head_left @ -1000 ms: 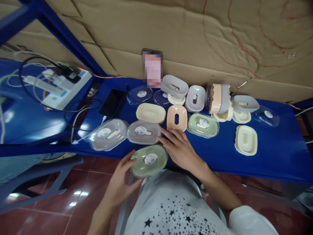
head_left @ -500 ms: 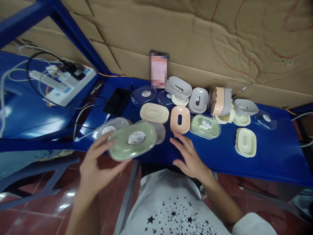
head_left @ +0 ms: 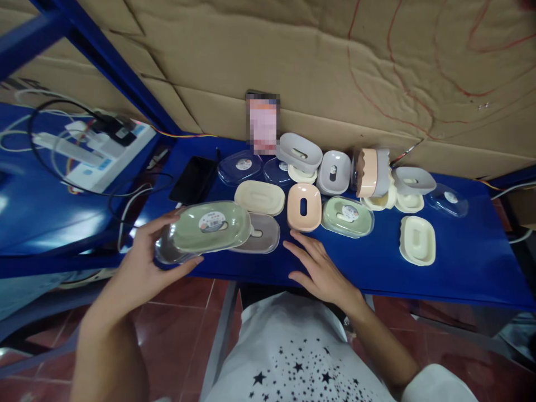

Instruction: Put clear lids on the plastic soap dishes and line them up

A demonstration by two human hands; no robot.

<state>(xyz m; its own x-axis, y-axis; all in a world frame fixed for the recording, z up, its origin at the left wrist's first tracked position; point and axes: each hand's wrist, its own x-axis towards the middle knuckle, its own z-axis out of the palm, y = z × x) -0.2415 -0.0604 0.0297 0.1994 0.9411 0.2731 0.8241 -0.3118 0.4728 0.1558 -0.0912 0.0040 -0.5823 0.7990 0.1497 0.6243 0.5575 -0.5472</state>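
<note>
My left hand [head_left: 157,251] grips a green soap dish [head_left: 188,231] with a clear lid and a round label. It is held at the table's front left, above a clear lid [head_left: 165,251] and partly over a grey soap dish [head_left: 270,237]. My right hand [head_left: 324,271] has its fingers spread and holds nothing; its fingertips are just in front of a peach soap dish [head_left: 295,223]. To that dish's right lies another lidded green soap dish [head_left: 360,220]. A cream tray [head_left: 259,195] lies behind the grey dish.
Grey soap dishes [head_left: 335,187], a peach-and-grey stack [head_left: 368,178] and clear lids [head_left: 228,167] line the table's back. A cream piece [head_left: 425,237] lies at right. A phone [head_left: 193,178] and a power strip [head_left: 96,173] with cables are at left. Cardboard [head_left: 301,61] stands behind.
My left hand has moved left and slightly up with the green soap dish, which now sits flatter and uncovers more of the grey dish. My right hand is almost unmoved; the view has shifted slightly.
</note>
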